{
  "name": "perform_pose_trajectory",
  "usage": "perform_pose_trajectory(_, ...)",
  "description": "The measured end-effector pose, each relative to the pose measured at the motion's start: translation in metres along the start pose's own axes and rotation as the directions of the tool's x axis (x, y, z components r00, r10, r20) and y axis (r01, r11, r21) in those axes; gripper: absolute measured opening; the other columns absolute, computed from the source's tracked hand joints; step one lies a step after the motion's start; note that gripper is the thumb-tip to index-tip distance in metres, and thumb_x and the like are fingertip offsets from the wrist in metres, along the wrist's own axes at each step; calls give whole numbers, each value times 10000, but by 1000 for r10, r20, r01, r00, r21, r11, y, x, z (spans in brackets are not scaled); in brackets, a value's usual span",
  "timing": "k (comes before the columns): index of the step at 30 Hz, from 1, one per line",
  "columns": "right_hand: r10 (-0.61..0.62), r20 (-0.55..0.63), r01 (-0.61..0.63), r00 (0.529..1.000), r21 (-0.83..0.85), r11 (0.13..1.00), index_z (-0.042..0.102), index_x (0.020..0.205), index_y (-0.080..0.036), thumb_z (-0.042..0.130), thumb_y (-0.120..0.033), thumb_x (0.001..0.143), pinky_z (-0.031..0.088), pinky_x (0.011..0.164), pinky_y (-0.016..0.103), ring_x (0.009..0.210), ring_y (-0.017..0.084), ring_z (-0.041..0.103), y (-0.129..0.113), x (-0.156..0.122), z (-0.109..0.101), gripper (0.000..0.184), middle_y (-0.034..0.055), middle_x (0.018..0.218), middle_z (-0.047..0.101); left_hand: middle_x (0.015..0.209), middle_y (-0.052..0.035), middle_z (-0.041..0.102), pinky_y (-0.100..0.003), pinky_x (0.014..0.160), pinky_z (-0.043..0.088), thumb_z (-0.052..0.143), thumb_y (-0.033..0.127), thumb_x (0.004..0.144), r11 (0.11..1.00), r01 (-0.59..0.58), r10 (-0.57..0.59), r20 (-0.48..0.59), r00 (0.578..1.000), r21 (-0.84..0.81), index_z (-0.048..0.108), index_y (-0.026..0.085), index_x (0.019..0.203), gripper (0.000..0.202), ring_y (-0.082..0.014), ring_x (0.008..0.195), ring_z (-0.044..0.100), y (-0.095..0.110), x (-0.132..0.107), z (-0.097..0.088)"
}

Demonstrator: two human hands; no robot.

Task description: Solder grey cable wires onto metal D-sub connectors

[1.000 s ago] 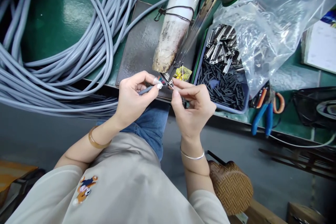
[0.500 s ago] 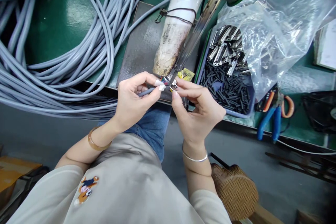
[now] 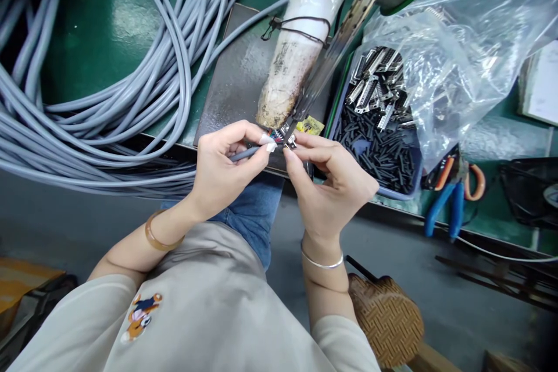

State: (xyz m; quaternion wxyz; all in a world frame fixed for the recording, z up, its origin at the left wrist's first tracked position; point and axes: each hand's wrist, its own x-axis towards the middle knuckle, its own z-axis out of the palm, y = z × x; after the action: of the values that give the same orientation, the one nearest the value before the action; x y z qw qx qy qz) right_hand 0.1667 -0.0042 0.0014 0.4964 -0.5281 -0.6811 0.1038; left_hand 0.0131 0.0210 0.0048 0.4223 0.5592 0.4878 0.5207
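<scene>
Thumb and fingers of my left hand pinch a grey cable close to its end, where thin coloured wires fan out. Opposite it, my right hand is closed at the fingertips on a small metal connector. The coloured wires meet the connector between both hands; whether each wire is joined to it is too small to tell. Just above, the tip of a slotted metal strip reaches down to the connector. Beside the strip, a white plastic-wrapped tube ends in a scorched tip.
Bundled grey cables spread over the left of the green table. To the right, a bin holds metal connectors and black sleeves, partly under a clear plastic bag. Blue-handled pliers lie at the table edge. A woven stool stands below.
The whole view has shifted slightly. Both hands keep their grip on the cable and the connector, and the slotted strip's tip still sits at the connector.
</scene>
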Motion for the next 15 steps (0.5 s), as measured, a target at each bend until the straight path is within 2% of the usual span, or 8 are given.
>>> perform_pose_trajectory(6, -79, -3, 78, 997, -85, 993, 670, 857, -244, 705, -161, 912, 674, 798, 329, 917, 184, 797, -2, -1, -3, 106, 4, 1028, 813, 770, -29, 726, -187, 526, 474, 755, 201, 791, 999, 36, -36, 15, 999, -12, 705, 168, 739, 80, -107, 669, 639, -1, -2, -1)
perform_pose_trajectory(10, -88, 51, 94, 995, -138, 986, 632, 864, -253, 695, -150, 912, 667, 789, 286, 893, 159, 797, -1, -6, -5, 131, 3, 1081, 813, 740, -25, 723, -183, 515, 459, 753, 196, 783, 997, 76, -76, 44, 996, 9, 698, 162, 720, 90, -98, 635, 619, -4, -3, -1)
perform_pose_trajectory(15, -143, 56, 151, 988, -162, 975, 623, 876, -248, 708, -138, 904, 651, 800, 256, 903, 152, 798, 1, -7, -5, 142, 4, 1062, 818, 740, -30, 731, -180, 531, 456, 746, 189, 784, 998, 63, -64, 48, 997, 18, 705, 157, 726, 77, -103, 656, 631, -6, -6, -1)
